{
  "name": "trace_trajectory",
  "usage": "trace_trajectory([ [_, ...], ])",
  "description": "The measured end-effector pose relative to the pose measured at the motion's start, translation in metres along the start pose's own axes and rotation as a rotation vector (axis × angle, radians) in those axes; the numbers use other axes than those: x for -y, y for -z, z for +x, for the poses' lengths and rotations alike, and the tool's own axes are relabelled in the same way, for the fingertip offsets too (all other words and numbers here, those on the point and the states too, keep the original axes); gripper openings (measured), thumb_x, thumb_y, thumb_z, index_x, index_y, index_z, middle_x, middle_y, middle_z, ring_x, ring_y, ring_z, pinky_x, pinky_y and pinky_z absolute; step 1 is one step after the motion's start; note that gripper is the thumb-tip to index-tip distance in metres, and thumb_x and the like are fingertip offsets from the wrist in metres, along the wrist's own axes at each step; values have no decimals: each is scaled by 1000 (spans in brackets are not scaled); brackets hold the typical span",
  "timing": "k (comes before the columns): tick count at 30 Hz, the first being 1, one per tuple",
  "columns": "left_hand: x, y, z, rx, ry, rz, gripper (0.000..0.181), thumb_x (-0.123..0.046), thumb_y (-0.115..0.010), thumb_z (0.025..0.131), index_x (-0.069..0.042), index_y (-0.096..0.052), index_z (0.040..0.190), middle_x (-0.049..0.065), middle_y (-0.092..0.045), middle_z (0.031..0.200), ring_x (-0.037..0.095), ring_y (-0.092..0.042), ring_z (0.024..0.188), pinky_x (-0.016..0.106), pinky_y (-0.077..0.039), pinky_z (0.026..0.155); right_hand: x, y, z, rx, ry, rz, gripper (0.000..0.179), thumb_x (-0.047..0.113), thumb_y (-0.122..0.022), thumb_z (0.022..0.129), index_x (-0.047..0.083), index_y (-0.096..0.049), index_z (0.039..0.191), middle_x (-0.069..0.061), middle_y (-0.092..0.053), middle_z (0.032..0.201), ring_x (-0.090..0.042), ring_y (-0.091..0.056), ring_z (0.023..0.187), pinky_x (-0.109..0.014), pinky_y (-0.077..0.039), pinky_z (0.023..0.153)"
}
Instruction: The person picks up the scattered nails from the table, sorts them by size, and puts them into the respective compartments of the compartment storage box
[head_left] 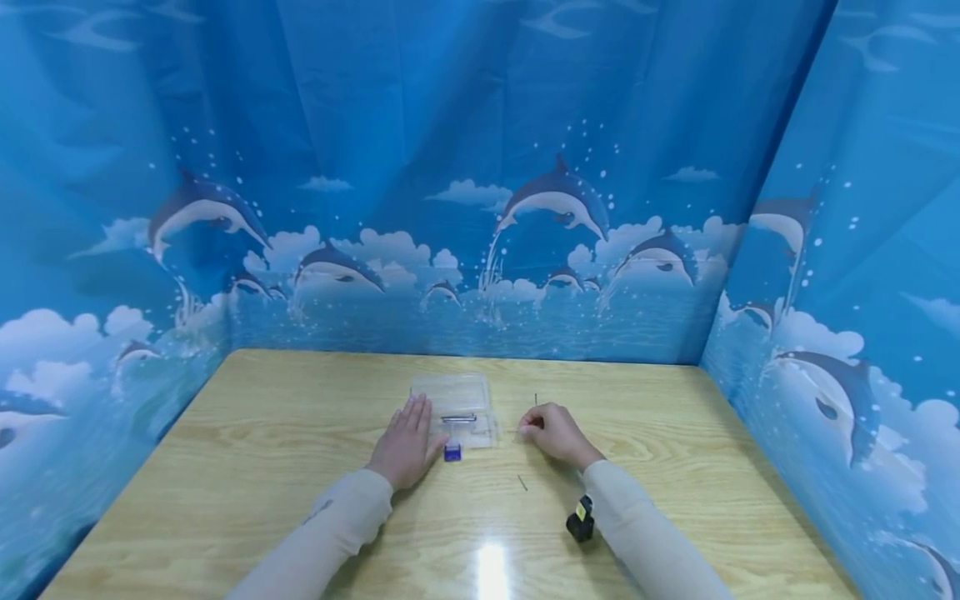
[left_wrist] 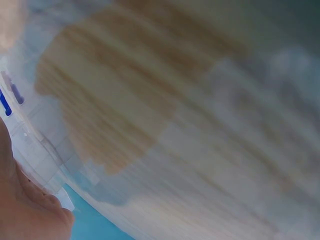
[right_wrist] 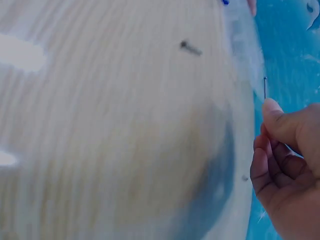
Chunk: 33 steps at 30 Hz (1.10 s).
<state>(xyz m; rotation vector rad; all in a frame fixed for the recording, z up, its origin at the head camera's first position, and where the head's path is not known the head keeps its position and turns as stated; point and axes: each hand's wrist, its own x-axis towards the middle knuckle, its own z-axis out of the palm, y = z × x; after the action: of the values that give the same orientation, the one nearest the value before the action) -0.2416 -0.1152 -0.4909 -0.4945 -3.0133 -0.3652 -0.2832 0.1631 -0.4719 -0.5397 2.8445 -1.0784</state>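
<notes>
A clear plastic box (head_left: 483, 437) with its lid (head_left: 461, 385) laid back stands on the table, long silver pieces (head_left: 459, 418) in one compartment. My left hand (head_left: 405, 442) rests on its left side with the fingers straight, the thumb near a small blue-purple piece (head_left: 452, 452) at the front edge. To the right of the box, my right hand (head_left: 553, 432) pinches a thin metal nail (right_wrist: 265, 88) between thumb and finger, its small head pointing up in the right wrist view. Another nail-like piece (head_left: 522, 482) lies on the table in front.
A wooden table (head_left: 262, 467) carries everything, with a blue dolphin-print curtain (head_left: 420, 167) behind and at the sides. One more thin dark piece (head_left: 536, 399) lies beyond my right hand. A black device with a yellow patch (head_left: 580, 521) sits beside my right sleeve.
</notes>
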Motion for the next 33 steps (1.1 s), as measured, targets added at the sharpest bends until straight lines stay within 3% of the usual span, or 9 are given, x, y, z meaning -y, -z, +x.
trace_trajectory([
  [7,-1,1,-1,4,3,-14,70,-44,-37,102,7,-24,148,24,-19,156,38,-16,145,48,-17,118,24,-6,7,-18,-27,12,7,9,-67,89,7,-72,84,0,-66,79,-9,-55,68,-26,-50,62],
  [16,-1,0,-1,-18,-5,-18,70,-44,-38,102,8,-25,147,24,-20,155,38,-17,144,48,-18,118,44,-20,15,-6,27,40,8,5,-67,88,4,-72,82,-2,-67,76,-8,-54,65,-23,-50,60],
  [33,-1,1,0,-20,-9,-5,70,-44,-39,102,8,-26,147,25,-22,155,38,-18,144,49,-20,117,51,-41,17,-70,75,-27,9,4,-71,85,4,-71,76,-3,-68,74,-7,-55,63,-20,-49,59],
])
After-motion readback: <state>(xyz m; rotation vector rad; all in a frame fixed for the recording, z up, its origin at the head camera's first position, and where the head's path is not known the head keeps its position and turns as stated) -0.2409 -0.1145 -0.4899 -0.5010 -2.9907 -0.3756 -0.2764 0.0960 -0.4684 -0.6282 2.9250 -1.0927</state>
